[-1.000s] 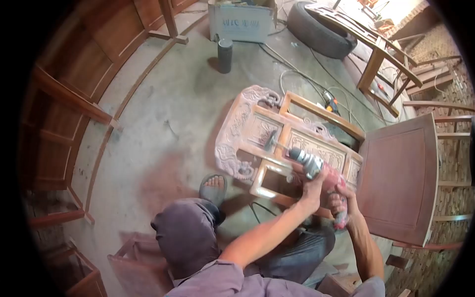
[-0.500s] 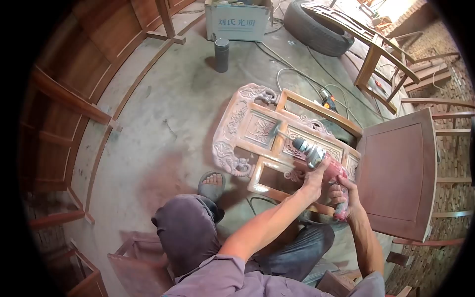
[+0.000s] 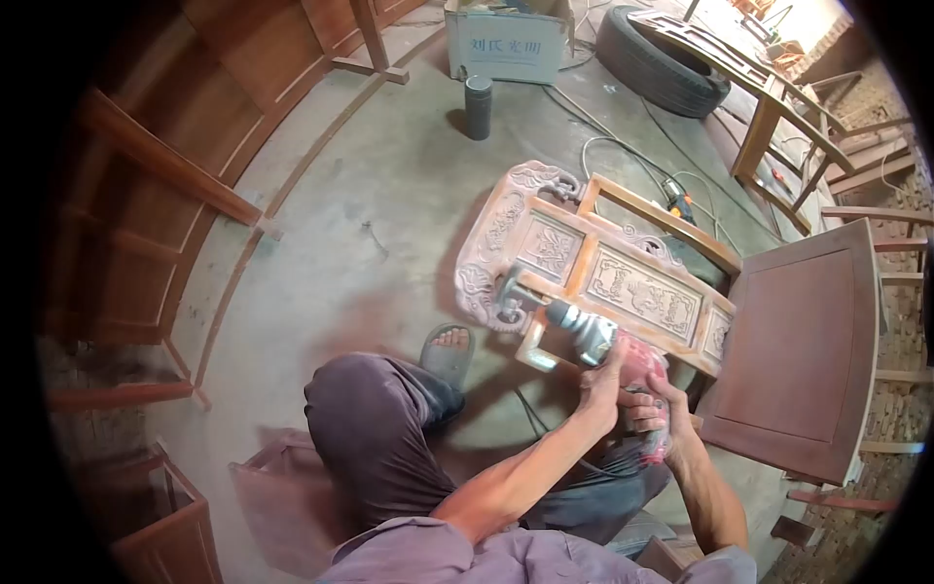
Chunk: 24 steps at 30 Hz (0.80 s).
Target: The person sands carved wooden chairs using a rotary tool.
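Observation:
A red power drill [image 3: 639, 362] with a metal chuck end points up and left, a round grey disc attachment [image 3: 510, 294] on its shaft. My left hand [image 3: 601, 378] is closed around the front of the drill body. Behind it, my right hand [image 3: 662, 409] grips the rear handle. The disc is over the lower left corner of a carved wooden chair back [image 3: 584, 255]; whether it touches is unclear. That chair lies on its side, its flat seat panel [image 3: 793, 341] standing at the right.
A dark cylinder [image 3: 478, 109], a cardboard box [image 3: 508, 47] and a tyre [image 3: 662, 63] stand beyond the chair. Cables and an orange-black tool [image 3: 678, 202] lie on the floor. Wooden furniture [image 3: 175, 165] lines the left; another wooden frame [image 3: 759, 127] is at upper right.
The drill and both hands have moved left and down relative to the chair, so the disc is now by the lower carved corner. The camera view has shifted, moving the surroundings rightward.

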Each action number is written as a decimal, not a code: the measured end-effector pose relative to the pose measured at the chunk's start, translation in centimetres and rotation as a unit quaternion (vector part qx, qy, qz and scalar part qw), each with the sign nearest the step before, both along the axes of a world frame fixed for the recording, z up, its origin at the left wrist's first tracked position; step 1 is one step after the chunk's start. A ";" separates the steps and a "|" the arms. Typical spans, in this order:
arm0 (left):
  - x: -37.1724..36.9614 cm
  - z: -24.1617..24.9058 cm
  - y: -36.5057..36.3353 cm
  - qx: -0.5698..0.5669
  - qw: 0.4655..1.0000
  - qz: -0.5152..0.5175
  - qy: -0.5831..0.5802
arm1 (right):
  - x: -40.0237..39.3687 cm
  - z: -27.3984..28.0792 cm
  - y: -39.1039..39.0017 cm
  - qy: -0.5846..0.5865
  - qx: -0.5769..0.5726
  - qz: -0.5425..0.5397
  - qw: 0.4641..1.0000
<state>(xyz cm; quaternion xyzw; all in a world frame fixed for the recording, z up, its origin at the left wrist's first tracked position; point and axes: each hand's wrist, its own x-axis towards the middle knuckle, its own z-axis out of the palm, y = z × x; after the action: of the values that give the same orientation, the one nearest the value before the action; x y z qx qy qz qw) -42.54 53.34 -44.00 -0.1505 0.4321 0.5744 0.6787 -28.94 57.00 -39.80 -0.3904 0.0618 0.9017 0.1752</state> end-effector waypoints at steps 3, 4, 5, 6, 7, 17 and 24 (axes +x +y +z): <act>-1.6 -1.4 -1.5 -0.025 0.992 0.073 0.097 | -1.7 -2.6 -1.1 0.008 -0.040 0.028 0.999; -2.4 -2.4 -1.7 -0.001 0.994 0.075 0.075 | -2.6 -3.5 -1.5 0.006 -0.034 0.016 0.999; -2.9 -3.1 -1.8 0.004 0.995 0.073 0.071 | -3.4 -4.0 -2.1 0.002 -0.030 0.004 1.000; -3.5 -3.4 -1.8 0.012 0.995 0.073 0.068 | -3.8 -4.2 -2.4 0.004 -0.023 0.007 1.000; -3.9 -3.6 -1.6 0.024 0.995 0.072 0.065 | -4.2 -4.2 -2.3 0.007 -0.012 0.008 1.000; -1.1 -3.7 -3.4 0.046 0.997 0.044 0.038 | -1.7 -1.5 -4.6 -0.041 0.020 0.011 0.999; 3.8 -3.6 -6.3 0.027 0.999 -0.025 -0.009 | 3.8 -0.7 -8.1 -0.046 0.012 -0.020 0.999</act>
<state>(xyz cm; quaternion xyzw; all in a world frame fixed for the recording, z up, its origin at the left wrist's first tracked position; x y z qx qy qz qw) -38.72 47.04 -47.63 -0.1261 0.4139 0.5672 0.7008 -25.14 48.86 -40.54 -0.4276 0.0505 0.8800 0.2006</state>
